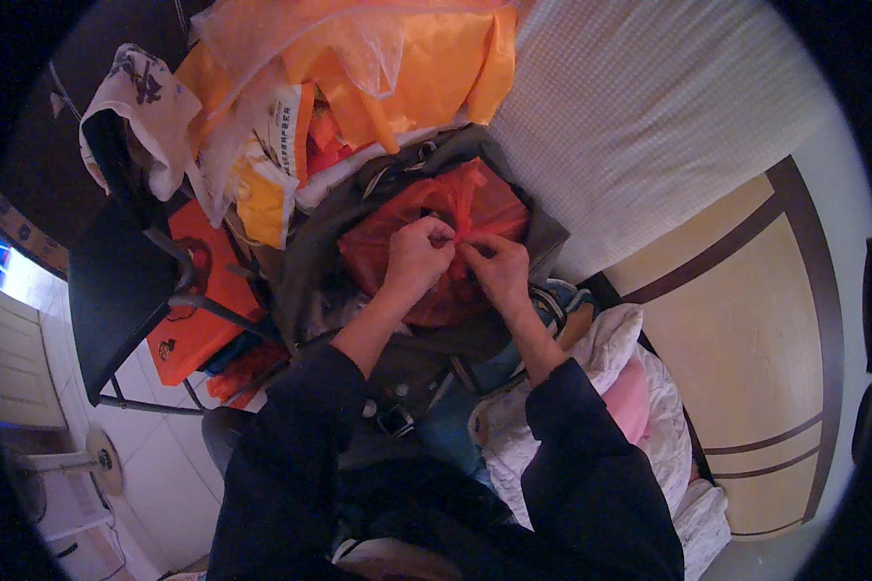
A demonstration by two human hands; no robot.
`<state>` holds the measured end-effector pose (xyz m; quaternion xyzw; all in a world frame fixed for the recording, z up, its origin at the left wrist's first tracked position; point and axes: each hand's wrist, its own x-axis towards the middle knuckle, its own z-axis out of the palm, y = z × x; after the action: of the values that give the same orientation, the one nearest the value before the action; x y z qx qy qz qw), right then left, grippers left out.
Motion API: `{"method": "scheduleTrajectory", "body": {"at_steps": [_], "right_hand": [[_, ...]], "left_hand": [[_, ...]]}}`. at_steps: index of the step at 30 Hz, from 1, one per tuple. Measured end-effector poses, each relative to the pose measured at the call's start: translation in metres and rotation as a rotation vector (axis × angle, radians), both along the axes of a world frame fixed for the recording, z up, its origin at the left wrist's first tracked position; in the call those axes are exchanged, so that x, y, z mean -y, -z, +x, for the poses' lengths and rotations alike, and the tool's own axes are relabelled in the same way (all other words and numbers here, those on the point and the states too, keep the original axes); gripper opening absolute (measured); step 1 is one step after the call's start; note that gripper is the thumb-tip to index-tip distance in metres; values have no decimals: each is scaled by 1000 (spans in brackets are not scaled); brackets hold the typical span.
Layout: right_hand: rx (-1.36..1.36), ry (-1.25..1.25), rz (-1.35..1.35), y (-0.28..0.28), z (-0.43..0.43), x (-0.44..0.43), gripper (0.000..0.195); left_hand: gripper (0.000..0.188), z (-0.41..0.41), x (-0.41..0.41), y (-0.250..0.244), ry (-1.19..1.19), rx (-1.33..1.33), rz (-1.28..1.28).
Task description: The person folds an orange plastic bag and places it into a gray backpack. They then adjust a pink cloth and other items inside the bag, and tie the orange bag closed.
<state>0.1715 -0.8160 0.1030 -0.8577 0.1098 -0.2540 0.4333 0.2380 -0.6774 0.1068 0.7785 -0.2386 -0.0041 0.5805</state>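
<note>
A red translucent plastic bag [378,229], gathered and tied at its top, rests inside an open dark fabric bag [312,247]. My left hand [419,254] pinches the gathered red plastic from the left, thumb against forefinger. From the right, my right hand [500,267] pinches the same gathered part, with the fingertips of both hands almost meeting at the knot. What the red bag holds cannot be made out through the plastic. Clear crumpled plastic [334,311] shows beside it, inside the dark bag.
Orange and yellow bags [436,65] are heaped beyond the dark bag. At left stand a black folding chair [120,290] and a red-orange bag [211,298]. White patterned bedding [668,407] lies at right, near a wooden panel [741,341]. Pale textured fabric [647,109] fills the upper right.
</note>
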Motion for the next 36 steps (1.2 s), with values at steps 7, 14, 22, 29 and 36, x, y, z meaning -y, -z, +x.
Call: {"method": "scheduleTrajectory", "body": {"at_steps": [7,14,22,29,36], "right_hand": [[10,49,-77,-3,3,-12,18],[21,16,-90,11,6,-2,14],[-156,-151,330,7,8,12,11],[-192,-110,246,9,6,16,12],[-138,-105,286,13,5,20,12]], "left_hand": [[17,-3,0,5,-22,-9,-73],[15,-6,-1,-2,19,-10,34],[9,2,-2,-7,118,263,43],[15,3,3,-21,192,650,442],[17,7,10,-9,206,652,365]]}}
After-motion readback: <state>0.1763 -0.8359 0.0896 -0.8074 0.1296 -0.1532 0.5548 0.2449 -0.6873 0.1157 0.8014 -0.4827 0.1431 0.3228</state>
